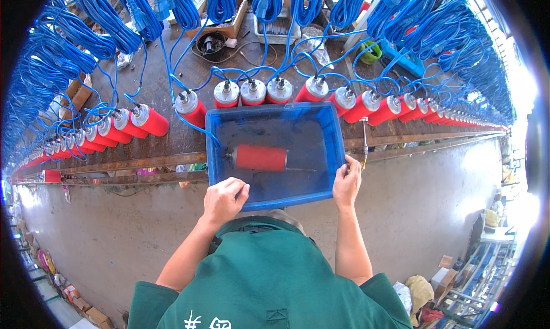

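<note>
Resting at the blue tub (pixel 286 202), left hand (pixel 226 202) at the near left, right hand (pixel 348 181) at the right rim, both with curled fingers; I cannot tell whether either grip is clamped. Inside, a red cylinder (pixel 260 158) lies sideways. Beyond, more cylinders (pixel 150 120) line the bench (pixel 197 71) below coiled blue cords (pixel 220 5).

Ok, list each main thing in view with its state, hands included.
Blue tub: upright, open.
Red cylinder in tub: on its side.
Rowed red cylinders: capped ends up, cables attached.
Blue cable bundles: coiled, hanging.
Left hand: curled, at tub's near-left corner.
Right hand: half curled, at tub's right side.
Black bowl: open, something inside.
</note>
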A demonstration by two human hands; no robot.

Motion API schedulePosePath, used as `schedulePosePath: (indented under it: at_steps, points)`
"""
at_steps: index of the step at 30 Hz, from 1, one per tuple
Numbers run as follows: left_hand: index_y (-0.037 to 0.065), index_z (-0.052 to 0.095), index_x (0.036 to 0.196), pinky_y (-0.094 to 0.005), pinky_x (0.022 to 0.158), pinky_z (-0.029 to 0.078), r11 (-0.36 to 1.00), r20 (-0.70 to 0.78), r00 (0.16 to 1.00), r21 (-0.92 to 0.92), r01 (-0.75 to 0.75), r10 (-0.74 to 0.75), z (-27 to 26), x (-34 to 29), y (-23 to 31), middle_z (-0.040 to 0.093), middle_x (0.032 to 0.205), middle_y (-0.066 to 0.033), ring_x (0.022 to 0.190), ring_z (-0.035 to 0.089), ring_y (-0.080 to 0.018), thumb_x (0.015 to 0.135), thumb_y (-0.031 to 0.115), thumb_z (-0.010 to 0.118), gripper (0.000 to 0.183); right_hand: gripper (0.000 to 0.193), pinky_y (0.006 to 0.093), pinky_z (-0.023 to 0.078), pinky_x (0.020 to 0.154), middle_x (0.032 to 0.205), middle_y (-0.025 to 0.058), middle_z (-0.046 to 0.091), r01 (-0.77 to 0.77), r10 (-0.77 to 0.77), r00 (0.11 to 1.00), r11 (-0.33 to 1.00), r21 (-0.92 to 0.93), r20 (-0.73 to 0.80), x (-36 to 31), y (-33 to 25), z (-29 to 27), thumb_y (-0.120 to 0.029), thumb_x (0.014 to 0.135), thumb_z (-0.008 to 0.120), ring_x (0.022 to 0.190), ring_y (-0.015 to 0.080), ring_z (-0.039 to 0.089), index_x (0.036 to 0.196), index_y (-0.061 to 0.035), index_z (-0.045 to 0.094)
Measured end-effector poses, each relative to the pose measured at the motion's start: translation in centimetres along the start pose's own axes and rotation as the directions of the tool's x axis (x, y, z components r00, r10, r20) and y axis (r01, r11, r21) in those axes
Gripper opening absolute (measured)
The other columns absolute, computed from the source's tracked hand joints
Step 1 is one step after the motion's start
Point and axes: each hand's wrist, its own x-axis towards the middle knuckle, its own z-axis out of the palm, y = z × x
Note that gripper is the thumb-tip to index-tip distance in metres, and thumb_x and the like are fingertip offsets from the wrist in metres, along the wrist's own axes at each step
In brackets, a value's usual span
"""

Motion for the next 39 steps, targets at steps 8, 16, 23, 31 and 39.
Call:
schedulePosePath:
  at_steps: [8, 16, 23, 31, 39]
  points:
    - [0.003, 0.076, 0.090, -0.0395, 0.072, 0.059, 1.000, 0.037, 0.999, 0.002, 0.030, -0.030, -0.3, 0.0, 0.3, 0.078, 0.093, -0.0110, 0.082, 0.075, -0.0318, 0.097, 0.017, 0.073, 0.016, 0.028, 0.0428, 0.055, 0.090, 0.113, 0.0184, 0.068, -0.001, 0.001, 1.000, 1.000, 0.004, 0.002, 0.1, -0.5, -0.3, -0.001, 0.100, 0.058, 0.099, 0.0325, 0.067, 0.127, 0.0001, 0.065]
    - [0.001, 0.073, 0.094, -0.0349, 0.075, 0.058, 0.937, -0.056, 0.985, -0.319, 0.140, -0.166, -0.1, -0.2, -0.5, 0.074, 0.091, -0.0122, 0.083, 0.074, -0.0261, 0.103, 0.013, 0.066, 0.017, 0.028, 0.0422, 0.054, 0.094, 0.115, 0.0188, 0.068, 0.009, -0.009, 1.000, 1.000, 0.028, -0.011, 0.2, -0.8, -0.4, -0.001, 0.100, 0.058, 0.105, 0.0336, 0.067, 0.126, 0.0012, 0.066]
    - [0.007, 0.060, 0.090, -0.0357, 0.077, 0.049, -0.190, 0.211, 0.857, -0.972, 0.135, -0.470, -3.6, 0.8, -2.4, 0.059, 0.083, -0.0046, 0.077, 0.058, -0.0184, 0.112, 0.037, 0.049, 0.038, 0.029, 0.0449, 0.055, 0.096, 0.118, 0.0192, 0.069, -0.050, 0.050, 0.999, 0.998, 0.046, 0.014, 0.1, -1.3, -0.5, -0.002, 0.099, 0.058, 0.110, 0.0384, 0.067, 0.127, -0.0015, 0.065]
    - [0.010, 0.058, 0.082, -0.0343, 0.070, 0.042, -0.434, 0.302, 0.848, -0.896, 0.097, -0.435, -4.4, 1.0, -1.3, 0.054, 0.078, -0.0035, 0.071, 0.051, -0.0173, 0.107, 0.051, 0.054, 0.049, 0.028, 0.0437, 0.055, 0.097, 0.122, 0.0194, 0.069, -0.103, 0.101, 0.994, 0.991, 0.079, 0.037, 0.0, -1.1, -0.5, -0.001, 0.100, 0.058, 0.112, 0.0379, 0.068, 0.128, -0.0018, 0.064]
    - [0.011, 0.058, 0.081, -0.0354, 0.069, 0.042, -0.417, 0.300, 0.859, -0.902, 0.113, -0.416, -4.0, 1.5, -0.7, 0.056, 0.077, -0.0033, 0.070, 0.052, -0.0174, 0.108, 0.051, 0.054, 0.048, 0.028, 0.0441, 0.054, 0.098, 0.122, 0.0194, 0.069, -0.074, 0.073, 0.997, 0.993, 0.092, 0.014, 0.0, -0.9, -0.5, -0.002, 0.100, 0.058, 0.113, 0.0378, 0.067, 0.127, -0.0016, 0.065]
